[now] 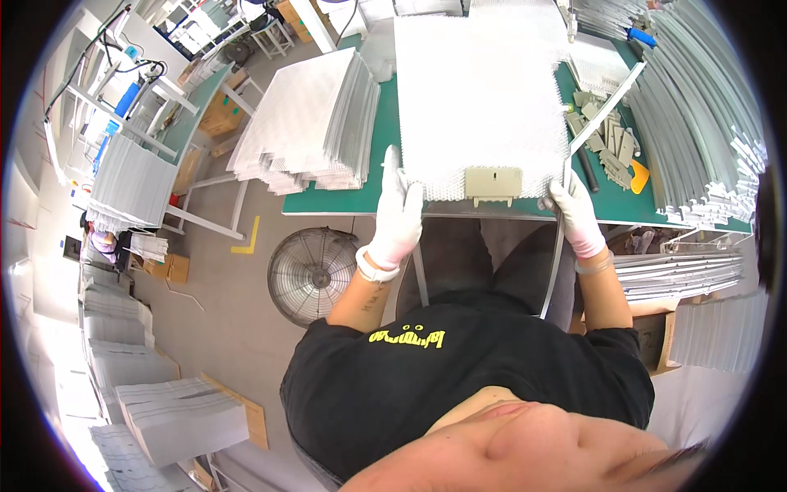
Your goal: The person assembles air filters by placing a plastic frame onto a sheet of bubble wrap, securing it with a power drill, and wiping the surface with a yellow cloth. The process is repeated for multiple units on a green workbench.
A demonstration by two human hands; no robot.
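Note:
Both my hands wear white gloves and frame the near end of a white honeycomb-textured panel stack (484,98) on the green table. My left hand (398,205) lies along its left edge, fingers stretched out and thumb raised by the corner. At the near right corner my right hand (574,209) has its fingers curled round a thin white strip (605,111), which slants up to the right. Another thin pale strip (555,275) runs down below that hand. A beige plastic clip (493,184) with small prongs sits on the panel's near edge, between my hands.
Loose beige plastic pieces (611,143), a yellow piece (639,176) and a dark rod (589,168) lie right of the panel. White sheets are stacked at left (307,115) and long white strips at far right (689,115). A floor fan (316,275) stands left of my legs.

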